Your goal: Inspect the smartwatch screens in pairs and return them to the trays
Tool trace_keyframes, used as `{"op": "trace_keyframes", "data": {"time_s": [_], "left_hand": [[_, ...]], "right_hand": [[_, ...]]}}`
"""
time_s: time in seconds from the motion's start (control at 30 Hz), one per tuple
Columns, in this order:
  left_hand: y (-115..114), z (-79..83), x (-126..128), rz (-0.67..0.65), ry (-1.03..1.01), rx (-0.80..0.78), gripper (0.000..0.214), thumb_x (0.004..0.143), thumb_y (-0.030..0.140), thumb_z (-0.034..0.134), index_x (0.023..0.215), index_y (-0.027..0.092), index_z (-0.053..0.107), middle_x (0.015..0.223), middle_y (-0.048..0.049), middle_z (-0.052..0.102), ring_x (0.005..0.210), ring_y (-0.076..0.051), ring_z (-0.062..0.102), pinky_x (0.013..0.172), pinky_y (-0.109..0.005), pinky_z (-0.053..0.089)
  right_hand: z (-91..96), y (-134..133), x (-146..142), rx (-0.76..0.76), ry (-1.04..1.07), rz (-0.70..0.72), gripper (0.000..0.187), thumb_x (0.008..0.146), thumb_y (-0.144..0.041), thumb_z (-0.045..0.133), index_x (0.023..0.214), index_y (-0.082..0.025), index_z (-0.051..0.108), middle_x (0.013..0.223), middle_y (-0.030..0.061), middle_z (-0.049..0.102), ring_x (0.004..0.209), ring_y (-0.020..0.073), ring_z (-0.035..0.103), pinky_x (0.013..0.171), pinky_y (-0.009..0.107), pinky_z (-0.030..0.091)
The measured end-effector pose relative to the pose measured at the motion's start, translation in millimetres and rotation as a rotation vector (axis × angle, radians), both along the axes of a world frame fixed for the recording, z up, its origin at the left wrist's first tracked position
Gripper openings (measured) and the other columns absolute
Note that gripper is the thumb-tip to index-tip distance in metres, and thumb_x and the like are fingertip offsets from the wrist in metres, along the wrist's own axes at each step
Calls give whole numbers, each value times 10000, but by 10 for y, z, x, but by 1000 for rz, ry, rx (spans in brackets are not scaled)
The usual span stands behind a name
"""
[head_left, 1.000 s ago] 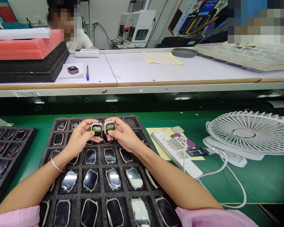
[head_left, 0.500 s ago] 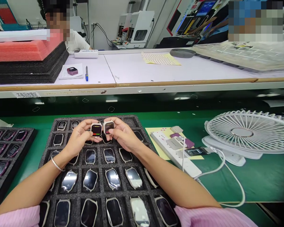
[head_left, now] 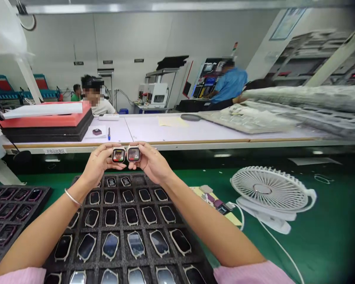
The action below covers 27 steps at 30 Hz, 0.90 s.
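Observation:
My left hand point(head_left: 99, 162) is closed around a small square watch body point(head_left: 118, 155) whose screen is lit. My right hand point(head_left: 152, 161) grips a second watch body point(head_left: 133, 154), also lit, held side by side with the first. Both are raised above the far end of a black foam tray point(head_left: 144, 225) filled with several dark-screened watch bodies in their pockets. A thin bracelet sits on my left wrist.
A second foam tray point(head_left: 8, 205) with darker watches lies at the left. A white desk fan point(head_left: 268, 194), its cable and a power strip on yellow paper point(head_left: 215, 201) sit right on the green mat. Behind runs a white bench with stacked foam point(head_left: 47, 122); other people work beyond.
My head has tilted up, so more of the room shows. Both hands have lifted the two watches higher off the tray, and their screens changed from green bars to a picture.

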State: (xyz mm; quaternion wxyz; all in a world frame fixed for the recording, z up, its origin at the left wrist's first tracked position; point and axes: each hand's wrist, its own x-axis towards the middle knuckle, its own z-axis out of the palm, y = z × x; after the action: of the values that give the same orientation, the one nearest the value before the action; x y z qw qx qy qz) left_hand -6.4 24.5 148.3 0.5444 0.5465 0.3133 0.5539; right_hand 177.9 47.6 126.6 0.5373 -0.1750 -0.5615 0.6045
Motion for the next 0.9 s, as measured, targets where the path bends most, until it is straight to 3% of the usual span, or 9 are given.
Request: {"op": "trace_keyframes", "data": {"time_s": [0.2,0.33,0.43,0.57,0.9], "left_hand": [[82,599,52,14,14,218,372,705,279,656,1052,165,584,767,9,702,564,-175,720,579,-291,595],[93,832,75,38,24,367,465,663,162,709,1109,193,580,855,27,678,604,-117,702,635,-256,593],[136,913,100,70,5,467,531,645,106,718,1149,206,582,868,31,660,628,-81,666,641,-219,580],[205,968,136,109,-13,550,548,652,98,726,1167,216,581,893,21,663,654,-80,651,648,-219,578],[153,1037,245,135,-4,644,495,685,123,767,1138,244,606,892,18,681,654,-94,653,642,-223,571]], "right_hand": [[652,149,53,191,-6,15,217,903,-373,587,1056,-219,573,797,-10,676,581,138,660,561,279,524],[967,178,89,324,-48,34,379,766,-233,689,1122,-217,558,858,-19,689,656,135,680,634,282,539],[1118,181,110,411,-86,28,491,694,-142,699,1155,-222,549,895,-25,684,698,128,679,673,279,543],[1229,158,132,489,-121,9,501,711,-137,685,1182,-229,539,969,-9,675,738,128,677,712,295,552],[1283,45,223,575,-157,-69,484,782,-245,715,1229,-241,530,1033,16,651,767,138,666,762,329,562]]}}
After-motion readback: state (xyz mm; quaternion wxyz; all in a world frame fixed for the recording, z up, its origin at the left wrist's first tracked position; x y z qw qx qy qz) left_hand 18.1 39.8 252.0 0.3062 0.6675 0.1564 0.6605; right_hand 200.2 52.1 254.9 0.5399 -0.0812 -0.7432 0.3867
